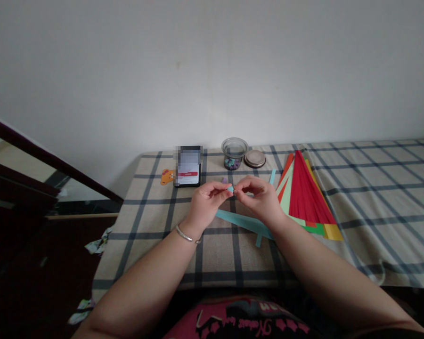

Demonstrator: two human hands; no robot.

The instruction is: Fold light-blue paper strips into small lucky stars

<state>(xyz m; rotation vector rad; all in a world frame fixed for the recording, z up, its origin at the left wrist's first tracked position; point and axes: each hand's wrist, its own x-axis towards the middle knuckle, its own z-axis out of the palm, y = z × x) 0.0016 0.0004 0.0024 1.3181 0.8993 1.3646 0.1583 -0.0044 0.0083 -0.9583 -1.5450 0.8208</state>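
Above the middle of the table, my left hand (209, 200) pinches a small piece of light-blue folded paper (230, 188) between thumb and fingertips. My right hand (257, 195) meets it from the other side, thumb and forefinger closed at the paper's right edge. The exact shape of the paper is too small to make out. Beneath my hands lie light-blue paper strips (238, 221), partly covered by my right wrist. A little purple piece (224, 180) shows just behind my left fingers.
A clear plastic tub (235, 148) holds several small blue and purple pieces, with a round lid (255, 158) beside it. A phone (188, 167) lies at the left by an orange bear shape (167, 177). Fanned coloured paper strips (309, 193) lie right on the checked cloth (144, 221).
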